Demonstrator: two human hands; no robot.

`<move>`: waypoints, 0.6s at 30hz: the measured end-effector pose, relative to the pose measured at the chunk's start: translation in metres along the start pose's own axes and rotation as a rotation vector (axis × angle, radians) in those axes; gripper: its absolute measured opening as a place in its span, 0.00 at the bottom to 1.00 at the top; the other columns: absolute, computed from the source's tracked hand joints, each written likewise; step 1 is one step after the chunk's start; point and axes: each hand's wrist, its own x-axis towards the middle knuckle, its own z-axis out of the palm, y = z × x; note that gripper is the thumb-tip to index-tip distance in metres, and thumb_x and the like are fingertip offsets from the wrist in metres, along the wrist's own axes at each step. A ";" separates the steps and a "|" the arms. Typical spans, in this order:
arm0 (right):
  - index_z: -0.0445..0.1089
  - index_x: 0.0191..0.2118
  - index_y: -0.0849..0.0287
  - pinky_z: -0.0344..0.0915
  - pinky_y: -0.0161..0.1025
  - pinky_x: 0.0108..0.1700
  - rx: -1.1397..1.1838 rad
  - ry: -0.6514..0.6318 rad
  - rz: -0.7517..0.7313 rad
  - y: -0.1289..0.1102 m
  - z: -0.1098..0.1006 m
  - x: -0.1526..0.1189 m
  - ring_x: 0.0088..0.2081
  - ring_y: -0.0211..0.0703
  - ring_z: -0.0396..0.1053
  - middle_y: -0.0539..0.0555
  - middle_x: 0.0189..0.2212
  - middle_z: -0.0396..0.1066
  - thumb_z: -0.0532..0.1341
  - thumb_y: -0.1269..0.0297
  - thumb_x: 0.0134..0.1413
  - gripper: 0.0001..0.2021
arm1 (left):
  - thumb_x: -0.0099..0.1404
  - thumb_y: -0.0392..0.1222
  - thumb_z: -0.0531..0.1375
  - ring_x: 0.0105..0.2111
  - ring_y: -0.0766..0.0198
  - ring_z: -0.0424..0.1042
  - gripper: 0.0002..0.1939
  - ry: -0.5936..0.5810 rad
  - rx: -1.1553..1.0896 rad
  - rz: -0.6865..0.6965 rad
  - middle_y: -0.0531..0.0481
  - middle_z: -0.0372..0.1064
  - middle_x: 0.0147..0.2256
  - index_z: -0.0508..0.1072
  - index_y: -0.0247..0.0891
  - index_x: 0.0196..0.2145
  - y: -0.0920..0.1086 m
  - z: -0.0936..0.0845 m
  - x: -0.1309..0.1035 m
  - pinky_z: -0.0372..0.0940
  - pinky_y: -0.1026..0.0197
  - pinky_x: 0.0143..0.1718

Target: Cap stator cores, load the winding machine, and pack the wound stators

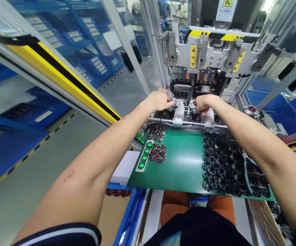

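Note:
My left hand (160, 99) reaches to the left holder of the winding machine, its fingers closed round a copper-wound stator (171, 100) there. At the holder beside it, my right hand (206, 103) is curled with its fingertips on another stator (194, 102), partly hidden by the fingers. Nearer to me, a green work mat (181, 160) carries wound stators (158, 152) in small groups on its left. Many black unwound stator cores (218, 167) fill its right side, and cutters with pale blue handles (246, 174) lie on them.
Above my hands hangs the machine head (214, 54) with yellow warning labels. A panel with green lit buttons (144, 157) lies at the mat's left edge. Yellow-black guard posts (68, 82) flank the station. A blue bin (134, 208) stands lower left; another stator (252, 109) rests at right.

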 end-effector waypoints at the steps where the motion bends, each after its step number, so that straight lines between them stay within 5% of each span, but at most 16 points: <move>1: 0.83 0.52 0.64 0.85 0.51 0.54 -0.007 -0.029 0.026 -0.002 0.000 0.001 0.50 0.53 0.86 0.59 0.47 0.86 0.75 0.53 0.74 0.16 | 0.87 0.56 0.50 0.65 0.40 0.69 0.32 -0.021 -0.005 0.015 0.30 0.75 0.61 0.87 0.29 0.57 -0.001 0.002 0.003 0.68 0.42 0.68; 5: 0.84 0.44 0.66 0.83 0.49 0.50 -0.050 -0.158 0.135 -0.007 -0.003 -0.004 0.46 0.57 0.88 0.60 0.38 0.87 0.79 0.62 0.66 0.11 | 0.84 0.52 0.52 0.69 0.40 0.67 0.30 -0.026 -0.017 0.067 0.29 0.74 0.65 0.85 0.25 0.57 -0.002 0.000 0.010 0.66 0.43 0.71; 8: 0.83 0.46 0.65 0.83 0.46 0.47 -0.066 -0.182 0.157 -0.009 -0.019 -0.013 0.42 0.53 0.88 0.58 0.36 0.87 0.78 0.65 0.66 0.10 | 0.84 0.52 0.53 0.72 0.38 0.65 0.29 0.037 -0.026 0.072 0.30 0.71 0.69 0.84 0.24 0.59 -0.005 -0.020 0.004 0.64 0.43 0.74; 13: 0.83 0.52 0.64 0.83 0.45 0.43 -0.074 -0.109 0.067 -0.013 -0.043 -0.052 0.33 0.50 0.85 0.58 0.32 0.86 0.63 0.64 0.82 0.12 | 0.85 0.55 0.53 0.72 0.38 0.65 0.31 0.265 -0.102 0.101 0.31 0.69 0.66 0.84 0.25 0.58 0.003 -0.051 -0.055 0.65 0.41 0.73; 15: 0.82 0.56 0.61 0.82 0.46 0.44 -0.088 -0.078 -0.078 -0.017 -0.029 -0.078 0.29 0.47 0.83 0.56 0.32 0.86 0.58 0.63 0.85 0.15 | 0.87 0.54 0.51 0.68 0.41 0.68 0.29 0.229 -0.125 0.190 0.35 0.71 0.63 0.85 0.30 0.55 0.022 -0.043 -0.092 0.66 0.43 0.70; 18: 0.84 0.58 0.54 0.82 0.44 0.45 -0.114 -0.141 -0.275 -0.026 0.022 -0.114 0.28 0.44 0.82 0.51 0.33 0.87 0.59 0.61 0.85 0.14 | 0.87 0.51 0.55 0.62 0.46 0.72 0.23 -0.019 -0.120 0.332 0.39 0.76 0.57 0.87 0.37 0.55 0.060 -0.005 -0.141 0.68 0.48 0.63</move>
